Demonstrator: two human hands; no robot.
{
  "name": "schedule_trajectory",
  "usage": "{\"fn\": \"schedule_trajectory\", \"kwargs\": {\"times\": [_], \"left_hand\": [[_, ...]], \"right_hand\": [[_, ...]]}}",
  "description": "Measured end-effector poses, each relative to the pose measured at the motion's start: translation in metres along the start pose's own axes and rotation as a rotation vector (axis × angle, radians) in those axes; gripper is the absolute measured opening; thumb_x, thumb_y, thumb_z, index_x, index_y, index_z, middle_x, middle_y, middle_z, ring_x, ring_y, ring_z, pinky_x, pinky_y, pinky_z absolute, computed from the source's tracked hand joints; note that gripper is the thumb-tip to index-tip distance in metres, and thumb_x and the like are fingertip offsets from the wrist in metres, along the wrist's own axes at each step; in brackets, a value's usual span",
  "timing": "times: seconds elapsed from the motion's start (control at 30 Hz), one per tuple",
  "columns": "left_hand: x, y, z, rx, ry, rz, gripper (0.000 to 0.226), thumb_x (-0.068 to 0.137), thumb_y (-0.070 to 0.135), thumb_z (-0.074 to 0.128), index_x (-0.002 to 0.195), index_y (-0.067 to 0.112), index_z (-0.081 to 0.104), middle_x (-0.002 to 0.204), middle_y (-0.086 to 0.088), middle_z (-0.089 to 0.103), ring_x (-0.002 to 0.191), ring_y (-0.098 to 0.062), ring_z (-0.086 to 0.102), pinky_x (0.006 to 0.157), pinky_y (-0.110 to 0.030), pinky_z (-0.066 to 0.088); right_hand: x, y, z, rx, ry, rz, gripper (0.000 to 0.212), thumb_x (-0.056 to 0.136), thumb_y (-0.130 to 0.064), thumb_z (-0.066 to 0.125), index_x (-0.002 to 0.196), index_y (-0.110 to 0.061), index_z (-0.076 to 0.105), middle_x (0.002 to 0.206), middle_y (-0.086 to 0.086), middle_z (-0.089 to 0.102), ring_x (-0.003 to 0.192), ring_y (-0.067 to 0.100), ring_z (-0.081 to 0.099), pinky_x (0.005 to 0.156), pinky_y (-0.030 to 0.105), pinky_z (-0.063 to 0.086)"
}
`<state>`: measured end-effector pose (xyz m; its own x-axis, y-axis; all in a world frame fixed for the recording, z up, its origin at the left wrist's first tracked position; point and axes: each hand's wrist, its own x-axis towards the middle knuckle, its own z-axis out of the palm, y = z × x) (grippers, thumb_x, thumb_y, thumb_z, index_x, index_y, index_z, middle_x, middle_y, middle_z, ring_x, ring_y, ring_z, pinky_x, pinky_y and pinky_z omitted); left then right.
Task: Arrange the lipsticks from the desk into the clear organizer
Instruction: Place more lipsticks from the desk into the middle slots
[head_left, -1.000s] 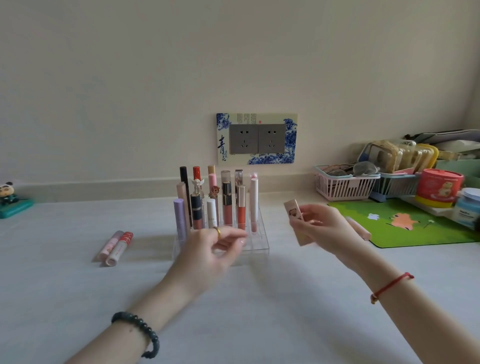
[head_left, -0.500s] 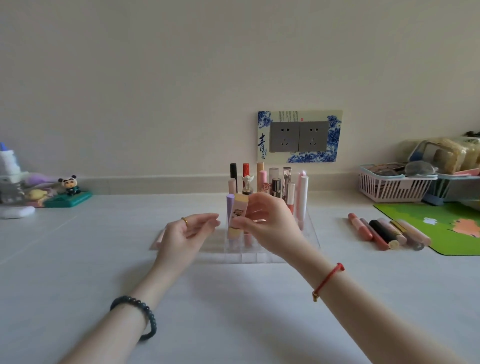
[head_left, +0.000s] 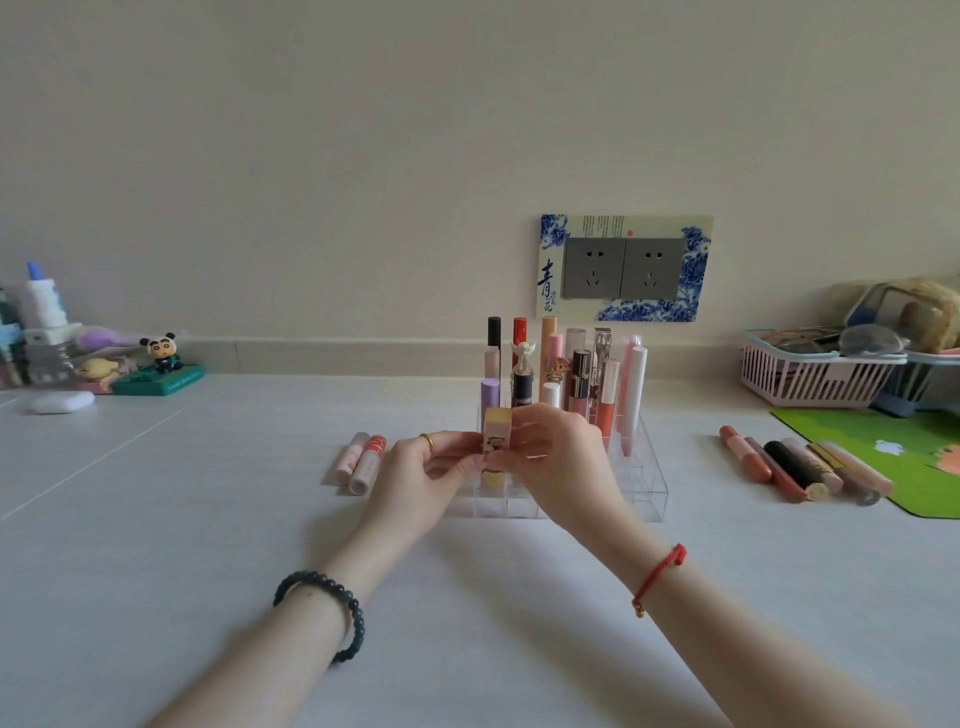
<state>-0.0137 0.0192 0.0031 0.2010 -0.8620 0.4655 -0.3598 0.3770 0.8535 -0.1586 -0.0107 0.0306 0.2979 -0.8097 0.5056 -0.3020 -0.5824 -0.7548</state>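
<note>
Pinching from both sides, the two hands meet at the centre of the frame on one pink square lipstick (head_left: 493, 440), which stands upright with a small cartoon figure on its face. The right hand (head_left: 558, 460) comes in from the right of the frame, its fingers curled round the tube's right side and partly hiding it. The left hand (head_left: 418, 475), wearing a gold ring, reaches from the left; its thumb and fingertips close on the tube's left edge, with hardly any gap between them. Neither hand is spread; both are narrowed to the width of the tube.

The tube is at the front left part of the clear organizer (head_left: 652, 486), its yellowish lower end showing through the clear wall. Which cell it is in cannot be told. Behind the hands, towards the upper middle of the frame, a cluster of standing lipsticks (head_left: 577, 374) fills the organizer's back rows.

On the pale desk (head_left: 208, 519), two pink lipsticks (head_left: 363, 462) lie side by side just left of the organizer. A row of loose lipsticks (head_left: 795, 467) lies at the right of the frame, the outermost on the edge of a green mat (head_left: 883, 447).
</note>
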Motion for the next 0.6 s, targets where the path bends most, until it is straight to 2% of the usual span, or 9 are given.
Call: {"fn": "schedule_trajectory", "kwargs": {"times": [0.13, 0.23, 0.3, 0.4, 0.6], "left_hand": [[-0.0010, -0.0015, 0.0000, 0.043, 0.011, 0.004, 0.021, 0.079, 0.011, 0.068, 0.084, 0.030, 0.069, 0.075, 0.022, 0.070, 0.079, 0.001, 0.066, 0.072, -0.005, 0.046], [-0.0010, -0.0025, 0.0006, 0.079, 0.023, 0.006, 0.017, 0.080, 0.011, 0.067, 0.093, 0.021, 0.071, 0.083, 0.014, 0.071, 0.082, -0.004, 0.067, 0.075, -0.007, 0.047], [-0.0009, -0.0022, 0.0009, 0.084, 0.024, 0.005, 0.016, 0.081, 0.011, 0.066, 0.094, 0.020, 0.070, 0.086, 0.007, 0.072, 0.085, -0.008, 0.067, 0.078, -0.010, 0.048], [-0.0006, -0.0011, 0.0013, 0.097, 0.037, 0.007, 0.018, 0.081, 0.011, 0.066, 0.092, 0.025, 0.069, 0.084, 0.010, 0.071, 0.085, -0.009, 0.067, 0.077, -0.009, 0.048], [-0.0017, -0.0014, 0.0015, 0.173, 0.025, 0.004, 0.018, 0.081, 0.009, 0.065, 0.096, 0.017, 0.071, 0.080, 0.013, 0.069, 0.080, -0.005, 0.066, 0.071, -0.005, 0.046]], "right_hand": [[-0.0029, -0.0007, 0.0010, 0.010, 0.018, 0.003, 0.025, 0.066, -0.010, 0.078, 0.089, -0.011, 0.069, 0.070, -0.007, 0.066, 0.055, -0.014, 0.057, 0.059, 0.000, 0.046], [-0.0039, -0.0019, 0.0026, 0.004, 0.025, -0.008, 0.018, 0.069, -0.010, 0.076, 0.086, -0.009, 0.071, 0.076, 0.002, 0.072, 0.060, -0.004, 0.062, 0.061, 0.002, 0.048], [-0.0039, -0.0017, 0.0036, -0.004, 0.034, -0.007, 0.018, 0.069, -0.010, 0.075, 0.086, -0.010, 0.071, 0.079, 0.004, 0.072, 0.064, 0.002, 0.064, 0.062, 0.003, 0.049], [-0.0025, -0.0008, 0.0047, -0.007, 0.049, 0.000, 0.019, 0.069, -0.011, 0.076, 0.087, -0.011, 0.071, 0.079, 0.002, 0.072, 0.068, 0.006, 0.066, 0.064, 0.007, 0.051], [-0.0031, 0.0039, 0.0063, -0.026, -0.002, 0.046, 0.017, 0.068, -0.013, 0.076, 0.084, -0.007, 0.072, 0.081, 0.004, 0.073, 0.072, 0.010, 0.068, 0.069, 0.017, 0.055]]}}
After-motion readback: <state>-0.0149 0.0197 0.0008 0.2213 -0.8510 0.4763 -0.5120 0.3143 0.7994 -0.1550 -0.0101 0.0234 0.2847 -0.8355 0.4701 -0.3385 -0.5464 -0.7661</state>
